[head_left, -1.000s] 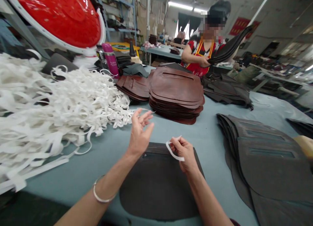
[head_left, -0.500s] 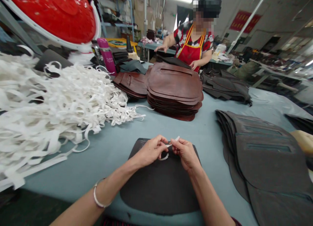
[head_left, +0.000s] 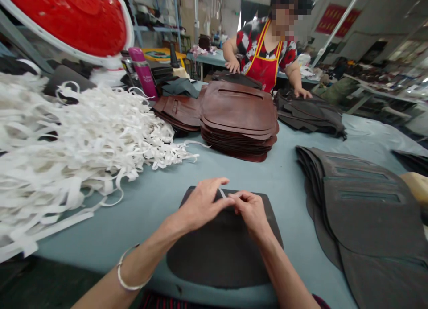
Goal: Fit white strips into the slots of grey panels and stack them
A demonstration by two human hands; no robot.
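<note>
A dark grey leather panel (head_left: pixel 224 255) with rounded corners lies flat on the table in front of me. Over its far edge, my right hand (head_left: pixel 250 210) pinches a short white strip (head_left: pixel 222 193), which sticks out to the left of the fingertips. My left hand (head_left: pixel 203 204) is beside it, index finger and thumb spread apart around the strip. Its thumb tip reaches the right fingertips. Part of the strip is hidden by my fingers.
A heap of white strips (head_left: pixel 100 135) covers the table's left. Stacked brown leather panels (head_left: pixel 239 108) stand ahead, dark panels (head_left: pixel 371 206) at right. A co-worker (head_left: pixel 264 55) in a red apron stands across the table, hands on dark pieces. A purple bottle (head_left: pixel 143 72) is behind the heap.
My left fingers have opened from a pinch and spread out. The strip's end no longer points up past my right fingers. The co-worker's hands have come down onto the dark pieces.
</note>
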